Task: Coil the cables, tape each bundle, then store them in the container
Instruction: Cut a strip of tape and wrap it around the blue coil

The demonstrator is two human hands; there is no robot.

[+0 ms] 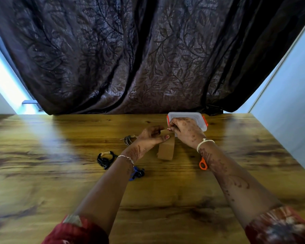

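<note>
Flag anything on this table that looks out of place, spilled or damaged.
Nothing spilled or damaged. Only oddity: the orange-handled scissors lie partly under the right forearm while the left hand and right hand hold the brown tape.

A dark leaf-patterned curtain (130, 55) hangs behind the glossy wooden table (60, 173), with bright pale walls (289, 103) either side.

Your work surface is a wooden table (60, 182) with strong, dark grain and a glossy finish – pale light glints across its left half. Behind its far edge hangs a dark brown curtain (130, 59), patterned with leafy vines and falling in heavy folds. To your right stands a plain pale wall (289, 120). To your left a bright strip of daylight (4, 76) shows past the curtain – a small grey bracket (29, 102) sits at its foot.
</note>
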